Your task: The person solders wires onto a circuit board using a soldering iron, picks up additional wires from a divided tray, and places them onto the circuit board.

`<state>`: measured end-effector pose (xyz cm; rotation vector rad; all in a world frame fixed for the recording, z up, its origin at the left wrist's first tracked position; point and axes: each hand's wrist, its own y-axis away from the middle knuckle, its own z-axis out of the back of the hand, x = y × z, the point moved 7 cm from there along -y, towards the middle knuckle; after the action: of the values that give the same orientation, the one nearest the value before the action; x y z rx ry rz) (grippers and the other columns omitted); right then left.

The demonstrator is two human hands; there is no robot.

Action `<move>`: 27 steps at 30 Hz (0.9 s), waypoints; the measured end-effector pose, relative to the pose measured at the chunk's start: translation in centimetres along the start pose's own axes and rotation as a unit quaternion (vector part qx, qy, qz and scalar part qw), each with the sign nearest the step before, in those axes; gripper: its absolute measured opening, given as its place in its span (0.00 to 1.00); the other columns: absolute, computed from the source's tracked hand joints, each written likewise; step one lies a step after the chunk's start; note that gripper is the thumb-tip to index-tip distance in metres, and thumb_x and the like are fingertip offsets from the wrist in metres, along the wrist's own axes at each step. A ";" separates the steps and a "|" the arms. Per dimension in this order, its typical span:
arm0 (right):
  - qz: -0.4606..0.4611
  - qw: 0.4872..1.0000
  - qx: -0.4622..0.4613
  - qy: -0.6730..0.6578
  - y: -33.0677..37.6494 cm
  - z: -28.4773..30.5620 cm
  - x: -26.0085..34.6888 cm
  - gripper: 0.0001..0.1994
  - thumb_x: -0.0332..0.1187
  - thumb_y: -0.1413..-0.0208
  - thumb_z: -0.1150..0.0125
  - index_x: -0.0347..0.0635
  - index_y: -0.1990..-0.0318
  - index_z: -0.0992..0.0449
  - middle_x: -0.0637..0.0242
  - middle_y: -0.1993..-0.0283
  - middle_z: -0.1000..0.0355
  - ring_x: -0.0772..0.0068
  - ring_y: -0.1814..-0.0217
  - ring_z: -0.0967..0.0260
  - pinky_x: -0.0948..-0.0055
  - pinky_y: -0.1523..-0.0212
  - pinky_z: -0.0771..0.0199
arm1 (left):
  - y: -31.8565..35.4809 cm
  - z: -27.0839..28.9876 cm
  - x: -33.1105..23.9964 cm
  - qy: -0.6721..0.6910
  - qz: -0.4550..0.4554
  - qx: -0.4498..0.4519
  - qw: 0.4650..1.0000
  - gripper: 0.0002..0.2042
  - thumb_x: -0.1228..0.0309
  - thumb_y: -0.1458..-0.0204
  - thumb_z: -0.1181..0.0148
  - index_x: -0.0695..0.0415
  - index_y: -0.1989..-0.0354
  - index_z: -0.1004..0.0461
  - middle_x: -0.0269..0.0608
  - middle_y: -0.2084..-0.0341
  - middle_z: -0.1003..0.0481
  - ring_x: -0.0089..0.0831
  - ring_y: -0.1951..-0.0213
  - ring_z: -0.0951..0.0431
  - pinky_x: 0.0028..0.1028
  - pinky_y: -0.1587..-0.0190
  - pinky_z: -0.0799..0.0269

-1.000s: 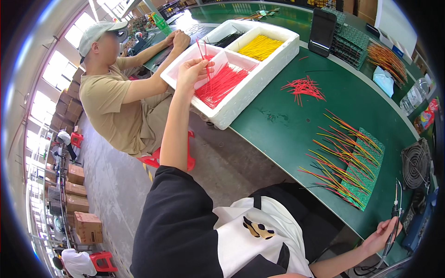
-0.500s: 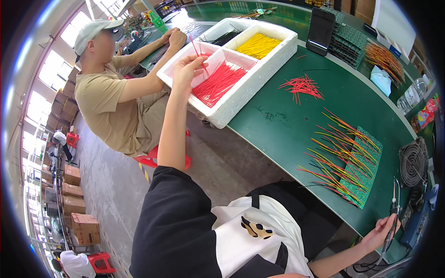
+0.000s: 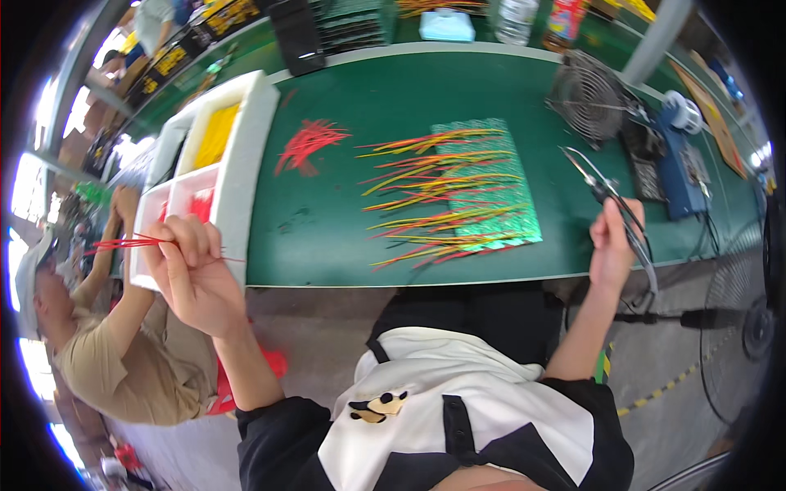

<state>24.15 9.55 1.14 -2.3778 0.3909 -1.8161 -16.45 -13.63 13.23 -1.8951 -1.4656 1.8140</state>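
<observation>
My left hand [image 3: 196, 277] pinches thin red wires [image 3: 123, 244] near the white foam compartment box [image 3: 256, 147] | right hand [image 3: 611, 244] grips a slim black-handled soldering iron [image 3: 603, 194] | slack pinch could spill them; careless swing could burn me

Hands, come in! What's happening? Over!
Left hand pinching red wires. Right hand gripping soldering iron. Wire bunches across green board. Red wire pile between board and foam box.

At the left of the frame, the left hand [image 3: 196, 274] pinches thin red wires [image 3: 127, 242], overlapping a white foam tray [image 3: 255, 155] with compartments. At the right, the right hand [image 3: 616, 241] grips a black-handled tool [image 3: 601, 191] with metal tips. Near the centre, red and yellow wires [image 3: 403, 187] lie in rows across a rectangular green circuit-board panel [image 3: 524, 214] on the green tabletop [image 3: 319, 237]
</observation>
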 end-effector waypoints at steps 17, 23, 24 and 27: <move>0.022 0.999 -0.022 0.006 0.2 1.0 0.7 0.07 0.26 0.47 0.40 0.38 0.66 0.34 0.70 0.80 0.35 0.87 0.83 0.43 0.87 0.85 0.47 | 1.8 -5.8 18.0 -0.039 0.259 0.087 0.961 0.08 0.65 0.37 0.58 0.53 0.68 0.39 0.25 0.85 0.48 0.13 0.83 0.50 0.16 0.81 0.53; 0.075 0.995 -0.059 -0.001 0.1 1.0 1.3 0.08 0.26 0.48 0.40 0.37 0.63 0.34 0.68 0.78 0.33 0.85 0.82 0.41 0.86 0.82 0.43 | -1.7 -10.2 18.2 -0.131 0.158 0.183 0.961 0.06 0.69 0.39 0.55 0.56 0.67 0.38 0.26 0.85 0.43 0.13 0.82 0.45 0.18 0.81 0.49; 0.079 0.995 -0.062 0.002 0.1 1.0 1.3 0.08 0.26 0.48 0.40 0.37 0.63 0.34 0.68 0.78 0.33 0.85 0.82 0.41 0.86 0.82 0.43 | -2.6 -11.8 18.9 -0.163 0.115 0.211 0.957 0.06 0.69 0.40 0.55 0.58 0.66 0.37 0.30 0.84 0.36 0.18 0.83 0.40 0.21 0.80 0.45; 0.070 0.994 -0.079 -0.009 0.2 1.5 1.2 0.09 0.26 0.48 0.40 0.37 0.63 0.34 0.68 0.78 0.33 0.85 0.81 0.40 0.85 0.82 0.42 | -3.8 -16.9 20.5 -0.296 0.068 0.266 0.915 0.07 0.70 0.42 0.54 0.61 0.65 0.36 0.42 0.76 0.22 0.33 0.80 0.27 0.29 0.74 0.34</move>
<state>25.87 8.97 1.78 -2.3978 0.7050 -1.7606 -8.56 11.03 6.06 -1.2596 -0.8010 2.6628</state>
